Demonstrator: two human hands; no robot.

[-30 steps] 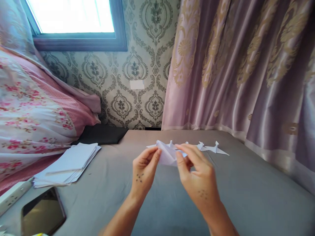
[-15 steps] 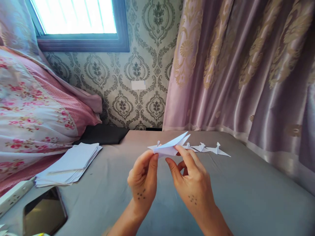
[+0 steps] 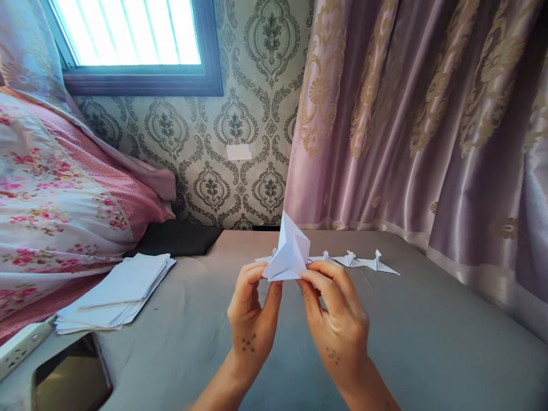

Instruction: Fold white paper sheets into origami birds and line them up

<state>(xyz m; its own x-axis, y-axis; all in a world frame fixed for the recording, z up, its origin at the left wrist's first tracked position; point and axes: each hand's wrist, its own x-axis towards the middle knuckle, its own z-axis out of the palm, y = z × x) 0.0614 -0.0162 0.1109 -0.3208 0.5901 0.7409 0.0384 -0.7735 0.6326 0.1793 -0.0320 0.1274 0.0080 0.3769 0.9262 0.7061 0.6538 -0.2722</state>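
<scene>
A partly folded white paper (image 3: pixel 291 251) is held up above the grey surface, one point of it standing upward. My left hand (image 3: pixel 254 311) pinches its lower left corner between thumb and fingers. At its lower right edge, my right hand (image 3: pixel 336 302) grips the paper the same way. Behind it, small folded paper figures with raised heads stand in a row, among them the rightmost paper figure (image 3: pixel 379 264) and another paper figure (image 3: pixel 350 260). The held paper and my fingers partly cover the row's left end.
To the left lie a stack of white paper (image 3: pixel 115 291), a black flat item (image 3: pixel 180 237), a phone (image 3: pixel 71 371) and a white power strip (image 3: pixel 25 348). Floral fabric (image 3: pixel 55 200) hangs at left, a purple curtain (image 3: pixel 385 131) at right. The grey sheet (image 3: pixel 192 342) spreads underneath.
The folded paper has turned from a slanted, flattish pose with tips to the right to one with a point upward. My right fingers have closed on its lower right edge.
</scene>
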